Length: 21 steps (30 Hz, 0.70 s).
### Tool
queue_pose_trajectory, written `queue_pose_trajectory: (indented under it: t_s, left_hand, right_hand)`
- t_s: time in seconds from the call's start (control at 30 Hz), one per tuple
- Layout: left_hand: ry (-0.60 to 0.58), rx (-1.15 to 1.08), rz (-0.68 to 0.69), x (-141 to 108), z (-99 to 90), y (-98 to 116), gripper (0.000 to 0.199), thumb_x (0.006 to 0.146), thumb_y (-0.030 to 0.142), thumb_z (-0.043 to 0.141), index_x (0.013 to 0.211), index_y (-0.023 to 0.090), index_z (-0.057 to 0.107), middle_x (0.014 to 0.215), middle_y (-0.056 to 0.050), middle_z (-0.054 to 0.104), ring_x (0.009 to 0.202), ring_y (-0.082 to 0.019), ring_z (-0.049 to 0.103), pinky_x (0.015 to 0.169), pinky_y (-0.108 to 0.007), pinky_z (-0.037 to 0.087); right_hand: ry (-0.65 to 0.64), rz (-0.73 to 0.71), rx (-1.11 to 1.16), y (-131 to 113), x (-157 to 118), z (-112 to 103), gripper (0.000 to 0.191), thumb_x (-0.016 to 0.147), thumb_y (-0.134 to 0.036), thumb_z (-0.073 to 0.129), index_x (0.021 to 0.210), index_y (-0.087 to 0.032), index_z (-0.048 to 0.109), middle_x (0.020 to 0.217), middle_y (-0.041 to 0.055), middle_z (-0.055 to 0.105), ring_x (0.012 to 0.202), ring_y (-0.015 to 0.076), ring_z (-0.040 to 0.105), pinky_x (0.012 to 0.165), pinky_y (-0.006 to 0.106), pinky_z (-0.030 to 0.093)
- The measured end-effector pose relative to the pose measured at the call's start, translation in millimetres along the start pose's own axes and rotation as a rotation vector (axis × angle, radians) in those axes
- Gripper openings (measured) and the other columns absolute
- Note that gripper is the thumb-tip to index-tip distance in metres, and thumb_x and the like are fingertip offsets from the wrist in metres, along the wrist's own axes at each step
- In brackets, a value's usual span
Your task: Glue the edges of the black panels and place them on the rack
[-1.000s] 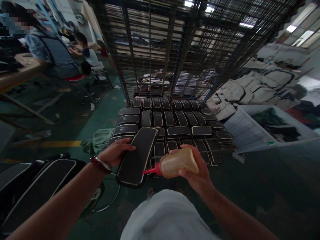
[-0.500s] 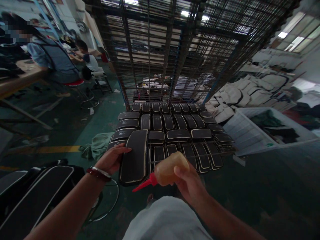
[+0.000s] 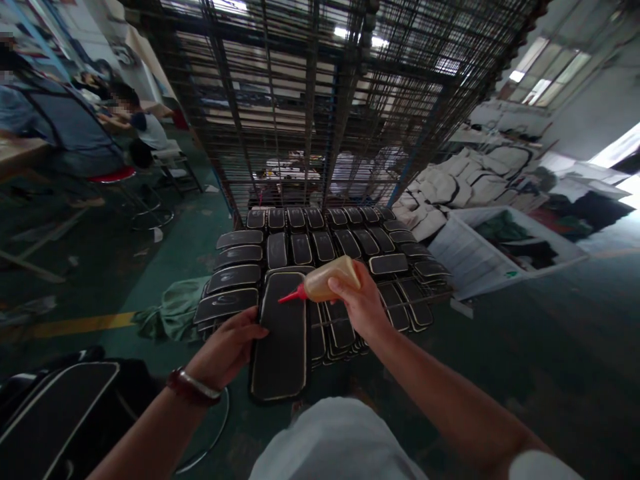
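head: right hand [image 3: 361, 299] holds bottle [image 3: 327, 281], bin [image 3: 456, 261] holds cloth [image 3: 503, 227].

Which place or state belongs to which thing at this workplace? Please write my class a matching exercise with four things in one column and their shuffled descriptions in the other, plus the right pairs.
Things
1. Bottle with a red nozzle
2. Long dark panel
3. Crumpled green cloth
4. White bin

Places and states
A. On the floor, left of the stacked panels
B. Right of the stacked panels, with cloth inside
C. Tilted, in the right hand
D. Gripped at one edge by the left hand

Right pairs: 1-C, 2-D, 3-A, 4-B
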<state>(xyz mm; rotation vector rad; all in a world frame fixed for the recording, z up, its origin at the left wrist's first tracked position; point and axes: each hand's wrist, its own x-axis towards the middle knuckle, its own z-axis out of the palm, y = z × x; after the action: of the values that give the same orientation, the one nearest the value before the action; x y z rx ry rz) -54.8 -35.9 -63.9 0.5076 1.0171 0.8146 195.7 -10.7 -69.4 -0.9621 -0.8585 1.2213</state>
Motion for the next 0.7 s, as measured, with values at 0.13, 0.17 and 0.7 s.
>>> queue_pose_trajectory:
  t_s: [0.13, 0.17, 0.7]
  left_hand:
    - [0.012, 0.020, 0.010, 2.2, -5.3, 0.9, 0.046, 0.067, 0.000, 0.081, 0.110, 0.014, 0.082, 0.099, -0.013, 0.088, 0.085, -0.032, 0.085, 0.074, -0.039, 0.069]
    - [0.008, 0.021, 0.010, 2.4, -7.0, 1.1, 0.047, 0.067, -0.001, 0.081, 0.112, 0.013, 0.082, 0.099, -0.014, 0.088, 0.085, -0.032, 0.085, 0.074, -0.039, 0.069]
    - [0.084, -0.221, 0.032, 50.3, -0.5, -66.4, 0.034, 0.062, -0.003, 0.075, 0.091, 0.014, 0.080, 0.087, -0.012, 0.086, 0.075, -0.025, 0.081, 0.070, -0.032, 0.065]
  right_hand:
    - [-0.162, 0.069, -0.067, 0.0, -12.2, -14.5, 0.053, 0.072, -0.042, 0.100, 0.114, -0.025, 0.072, 0.094, -0.0004, 0.071, 0.078, 0.0211, 0.066, 0.055, 0.026, 0.053]
    - [-0.193, 0.061, -0.093, -2.3, -12.5, -19.7, 0.052, 0.074, -0.042, 0.100, 0.115, -0.025, 0.072, 0.094, -0.0005, 0.072, 0.079, 0.0210, 0.066, 0.058, 0.027, 0.054]
    - [0.041, 0.479, 0.257, 10.8, -26.2, -70.1, 0.041, 0.079, -0.040, 0.097, 0.107, -0.018, 0.077, 0.105, 0.0114, 0.081, 0.083, 0.0245, 0.076, 0.052, 0.026, 0.059]
